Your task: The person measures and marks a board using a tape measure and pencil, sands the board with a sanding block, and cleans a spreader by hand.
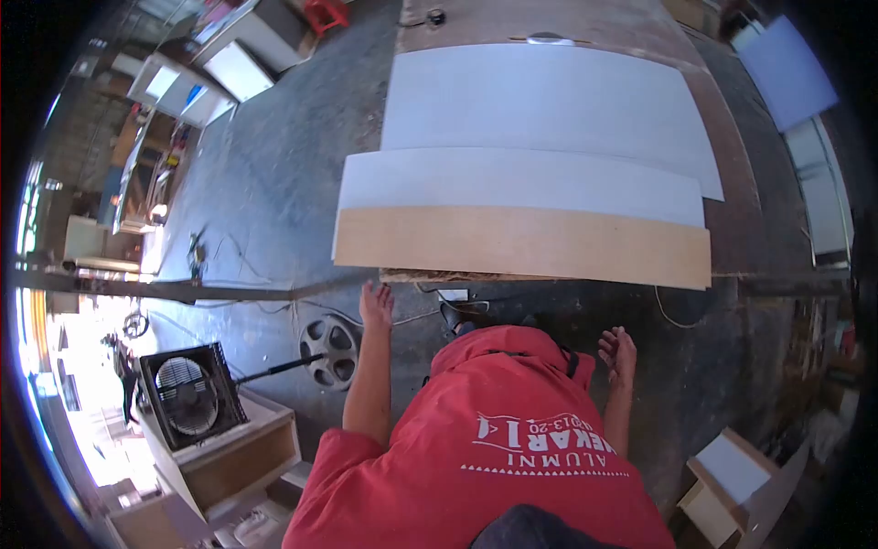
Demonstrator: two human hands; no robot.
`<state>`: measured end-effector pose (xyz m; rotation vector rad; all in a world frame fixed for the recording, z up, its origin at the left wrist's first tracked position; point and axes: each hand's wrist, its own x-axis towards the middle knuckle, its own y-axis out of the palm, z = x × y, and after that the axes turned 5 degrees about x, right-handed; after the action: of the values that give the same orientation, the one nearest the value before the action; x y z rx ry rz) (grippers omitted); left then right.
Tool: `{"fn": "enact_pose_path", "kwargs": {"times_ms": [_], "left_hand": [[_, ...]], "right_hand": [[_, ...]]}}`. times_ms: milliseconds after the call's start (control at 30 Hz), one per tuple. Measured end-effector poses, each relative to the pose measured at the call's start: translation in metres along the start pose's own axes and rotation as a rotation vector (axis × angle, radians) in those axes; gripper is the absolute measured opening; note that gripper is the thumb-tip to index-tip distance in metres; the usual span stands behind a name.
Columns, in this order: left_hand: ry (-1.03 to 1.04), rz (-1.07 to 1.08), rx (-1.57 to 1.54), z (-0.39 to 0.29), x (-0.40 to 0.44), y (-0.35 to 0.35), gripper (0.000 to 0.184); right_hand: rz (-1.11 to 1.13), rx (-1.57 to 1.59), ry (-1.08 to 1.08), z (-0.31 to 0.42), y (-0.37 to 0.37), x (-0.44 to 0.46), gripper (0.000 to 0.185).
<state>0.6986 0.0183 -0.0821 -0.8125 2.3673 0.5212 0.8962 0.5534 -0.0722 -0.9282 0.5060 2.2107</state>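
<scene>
My left hand [376, 304] is raised below the near left corner of the stacked boards, its fingers apart and holding nothing. A small gap seems to separate its fingertips from the board edge. Off to the right of my red shirt, my right hand [619, 352] is in the air with loosely bent fingers and nothing in them. In front of me lies a long light-wood strip [521, 240], along the near edge of a white panel [521, 178]. A larger white sheet [549, 101] lies behind them on the brown worktable [631, 20].
A black fan [189, 393] stands at left on a wooden cabinet [242, 467], near a spoked round base [330, 353] on the floor. Cables run under the table's near edge. A white-and-wood box [727, 480] is at lower right. Cabinets [238, 69] stand far left.
</scene>
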Motion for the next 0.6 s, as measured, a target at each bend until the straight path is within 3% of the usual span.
{"fn": "enact_pose_path", "kwargs": {"times_ms": [133, 233, 300, 400, 600], "left_hand": [[-0.054, -0.045, -0.211, -0.051, 0.071, 0.013, 0.044], [-0.018, 0.091, -0.343, -0.049, 0.118, 0.015, 0.04], [0.301, 0.006, -0.171, -0.035, 0.137, 0.013, 0.038], [0.267, -0.008, -0.113, -0.044, 0.064, 0.01, 0.041], [0.096, -0.038, -0.122, 0.015, -0.023, -0.062, 0.038]], "right_hand": [[0.064, 0.055, -0.157, 0.036, 0.041, 0.01, 0.047], [0.018, 0.052, -0.176, 0.065, 0.056, 0.027, 0.05], [-0.028, 0.036, -0.173, 0.08, 0.062, 0.039, 0.047], [-0.06, 0.02, -0.178, 0.081, 0.057, 0.06, 0.041], [-0.197, 0.174, -0.281, 0.063, 0.026, 0.051, 0.027]]}}
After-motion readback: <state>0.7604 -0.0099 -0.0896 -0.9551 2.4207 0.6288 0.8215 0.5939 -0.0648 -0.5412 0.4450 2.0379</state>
